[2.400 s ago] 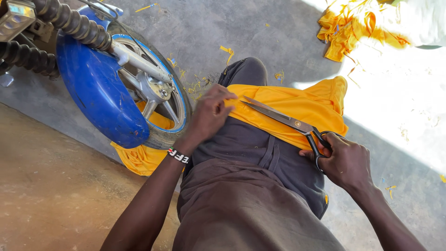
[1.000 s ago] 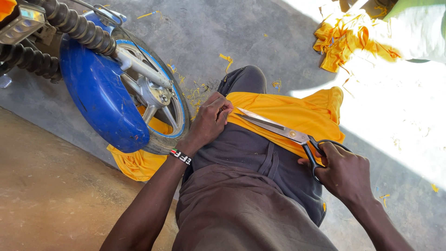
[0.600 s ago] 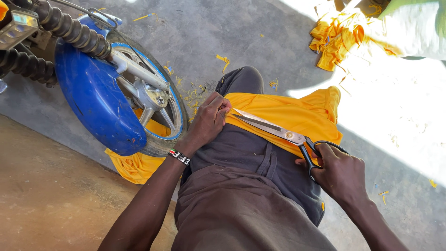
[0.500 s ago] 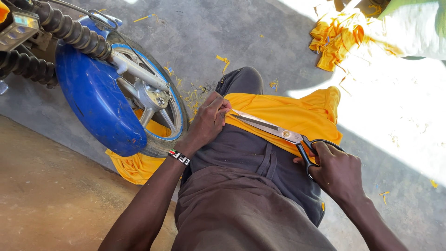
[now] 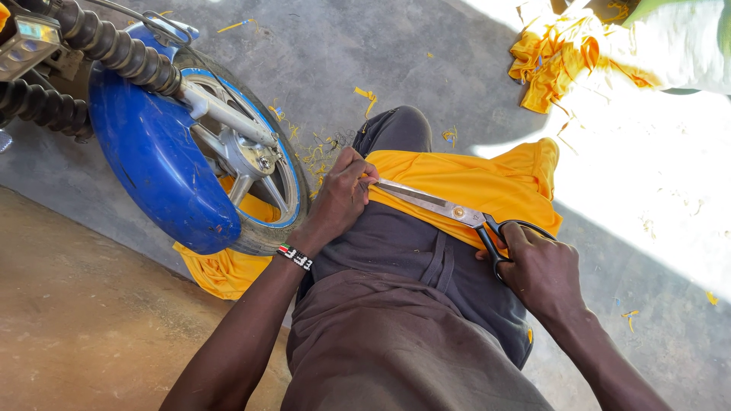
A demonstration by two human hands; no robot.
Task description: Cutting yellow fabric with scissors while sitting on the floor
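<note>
The right hand (image 5: 542, 275) has its fingers through the black loops of long steel scissors (image 5: 449, 211), blades nearly closed along the edge of the yellow cloth (image 5: 480, 186) draped over the lap. The left hand (image 5: 341, 199) pinches that edge taut by the blade tips. The cloth looks thin, limp and light, best held close to the cut. Beyond stand a blue motorcycle wheel (image 5: 194, 164) and, apparently, a heap of yellow scraps (image 5: 552, 65).

Grey concrete floor (image 5: 365, 46), half shade, half sun.
Blue-mudguard motorcycle wheel (image 5: 228, 175) parked left; yellow fabric scraps (image 5: 552, 61) heaped top right in glare.
</note>
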